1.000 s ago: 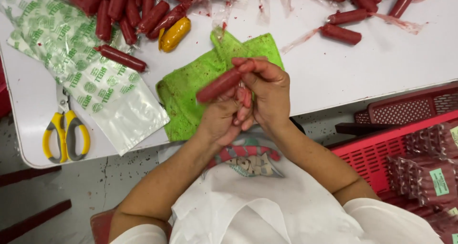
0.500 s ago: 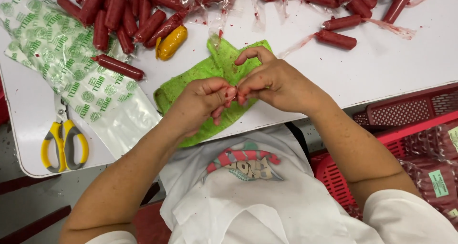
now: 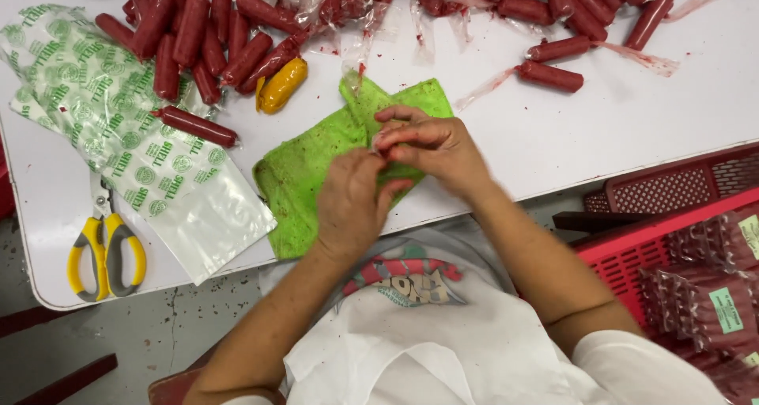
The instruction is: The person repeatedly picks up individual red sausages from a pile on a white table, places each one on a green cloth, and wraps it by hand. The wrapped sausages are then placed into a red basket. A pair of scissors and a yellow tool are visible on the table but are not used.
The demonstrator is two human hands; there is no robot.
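Hands meet over the green cloth (image 3: 316, 176) on the white worktop (image 3: 617, 128): left hand (image 3: 352, 203) and right hand (image 3: 435, 148) both pinch a small pale scrap (image 3: 378, 141), grip closed. Red sausages (image 3: 198, 41) lie heaped beyond, scissors (image 3: 105, 251) far left.

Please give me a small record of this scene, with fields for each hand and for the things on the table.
left hand: over the green cloth, fingertips meeting the right hand
right hand: fingers pinching something small; too hidden to tell what
green cloth: spread on the white table, stained red
red sausages: many, piled along the far edge
yellow sausage: one, beside the pile
printed plastic bags: left of the cloth
scissors: yellow handles, near edge
red crate: holds packed sausages
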